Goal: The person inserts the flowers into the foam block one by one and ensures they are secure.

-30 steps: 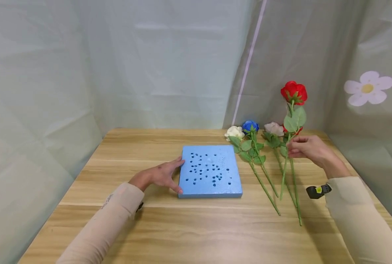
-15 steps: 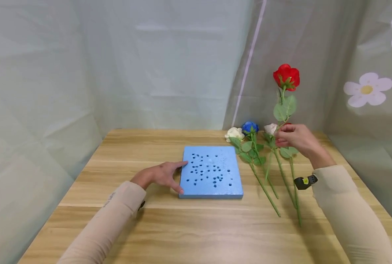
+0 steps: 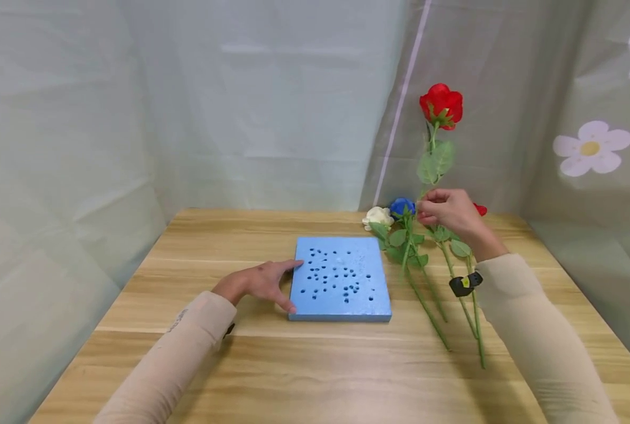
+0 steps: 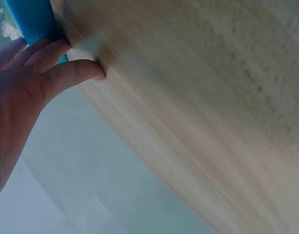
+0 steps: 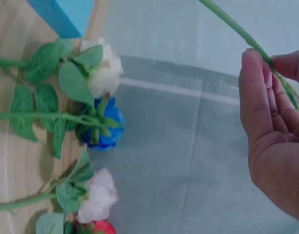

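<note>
My right hand (image 3: pixel 450 212) pinches the green stem of a red rose (image 3: pixel 441 107) between thumb and fingers. The rose stands upright above the table, its bloom high against the curtain. In the right wrist view the pinched stem (image 5: pixel 232 24) slants up past the fingertips. A light blue foam block (image 3: pixel 341 280) with many small holes in its top lies mid-table. My left hand (image 3: pixel 264 280) rests at the block's left side, thumb at the near corner, fingers stretched onto the left edge. The left wrist view has those fingers (image 4: pixel 47 56) against the blue side.
On the wooden table (image 3: pixel 214 365), right of the block, lie a white rose (image 3: pixel 377 217), a blue rose (image 3: pixel 402 208), a pale pink rose (image 5: pixel 98 195) and another red rose (image 3: pixel 480 209), stems toward me. A grey curtain (image 3: pixel 262 118) hangs behind the table.
My right hand has carried the red rose leftward and up, from above the right-hand flowers to above the blue rose. My left hand stays at the block.
</note>
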`<control>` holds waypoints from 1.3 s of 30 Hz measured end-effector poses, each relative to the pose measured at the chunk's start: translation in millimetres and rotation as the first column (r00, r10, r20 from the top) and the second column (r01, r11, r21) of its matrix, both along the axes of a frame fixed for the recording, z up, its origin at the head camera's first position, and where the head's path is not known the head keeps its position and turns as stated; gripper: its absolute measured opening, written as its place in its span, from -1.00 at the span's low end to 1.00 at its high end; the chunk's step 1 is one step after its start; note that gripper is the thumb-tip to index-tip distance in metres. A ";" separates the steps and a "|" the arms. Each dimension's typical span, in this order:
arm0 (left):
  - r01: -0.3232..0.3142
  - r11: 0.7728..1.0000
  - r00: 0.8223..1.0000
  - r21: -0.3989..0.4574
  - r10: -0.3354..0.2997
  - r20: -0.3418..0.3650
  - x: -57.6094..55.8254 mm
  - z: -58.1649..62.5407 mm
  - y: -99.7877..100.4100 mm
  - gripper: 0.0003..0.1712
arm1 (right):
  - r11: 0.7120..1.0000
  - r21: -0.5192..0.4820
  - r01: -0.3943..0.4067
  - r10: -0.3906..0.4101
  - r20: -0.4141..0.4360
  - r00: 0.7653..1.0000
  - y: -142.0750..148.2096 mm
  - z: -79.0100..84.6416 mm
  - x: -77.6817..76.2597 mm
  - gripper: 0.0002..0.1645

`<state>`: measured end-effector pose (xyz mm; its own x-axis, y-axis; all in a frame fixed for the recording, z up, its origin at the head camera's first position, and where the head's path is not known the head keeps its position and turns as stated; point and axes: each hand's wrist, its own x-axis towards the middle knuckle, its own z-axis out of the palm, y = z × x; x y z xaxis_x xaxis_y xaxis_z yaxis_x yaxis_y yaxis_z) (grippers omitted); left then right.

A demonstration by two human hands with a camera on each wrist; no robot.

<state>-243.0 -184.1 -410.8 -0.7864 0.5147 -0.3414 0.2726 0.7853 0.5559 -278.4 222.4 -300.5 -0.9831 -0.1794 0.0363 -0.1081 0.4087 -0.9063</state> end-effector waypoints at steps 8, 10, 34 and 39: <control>-0.003 1.000 1.000 0.000 0.003 -0.003 1.1 2.4 2.2 0.39 | 0.999 -0.031 -0.006 0.005 -0.013 1.000 -23.5 2.2 -7.0 -0.61; -0.002 1.000 1.000 0.001 0.002 -0.003 1.6 2.6 2.0 0.38 | 0.999 -0.036 -0.011 0.010 -0.013 1.000 -28.9 2.0 -8.1 -0.61; -0.010 1.000 1.000 0.029 0.010 -0.009 0.4 2.6 7.0 0.38 | 0.999 -0.008 -0.053 0.052 -0.078 0.996 -77.7 -0.4 -15.8 -0.71; -0.014 1.000 1.000 0.025 0.014 -0.006 0.1 2.6 5.5 0.36 | 0.997 0.007 -0.071 0.071 -0.085 0.994 -88.3 -0.2 -18.3 -0.71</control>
<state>-243.0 -178.5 -408.2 -0.7958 0.5116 -0.3240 0.2649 0.7753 0.5734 -296.8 134.2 -300.7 -0.9613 -0.2489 0.1182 -0.2133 0.4008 -0.8910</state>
